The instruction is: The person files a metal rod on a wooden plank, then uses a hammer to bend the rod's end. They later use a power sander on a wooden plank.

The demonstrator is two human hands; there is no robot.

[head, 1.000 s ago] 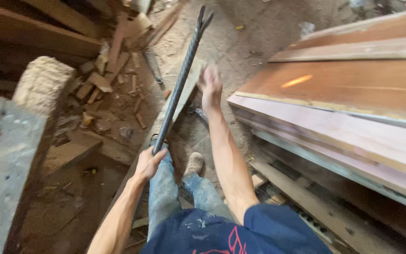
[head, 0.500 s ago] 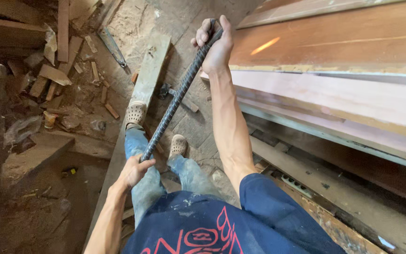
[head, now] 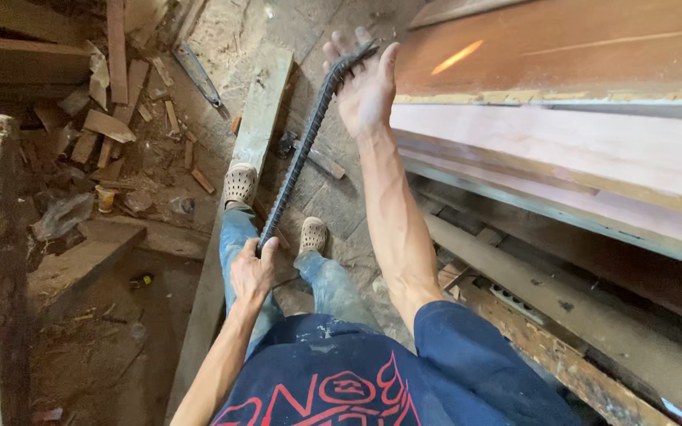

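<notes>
Long ribbed steel bar (head: 303, 150) held at both ends, slanting from low near the body up and away. Left hand (head: 252, 270) closed round the lower end, thumb and fingers wrapped tight. Right hand (head: 366, 88) at the upper end, arm stretched out, palm open and fingers spread, bar lying across the palm rather than clenched; possibly a loose cradle, though the fingertips blur against the floor. Between the two grips, bar passing over the knees and over the two feet in pale clogs (head: 239, 183). Just below the bar, a grey plank (head: 260, 102) running lengthwise under the left foot. Beyond the right grip, to its outer side, a stack of long reddish boards (head: 562, 71) on a rough frame. Out past the left grip, wood offcuts (head: 112, 126) scattered on dirt, with a thin blade-like strip (head: 196, 74) lying further up. Judged from its look: rigid, heavy for its thickness, no flex along the span, ribs giving good bite against slipping but harsh on bare skin. Best taken with both hands well apart, as here, one near each end, for balance; a single end grip likely to let the far tip swing and drop.
</notes>
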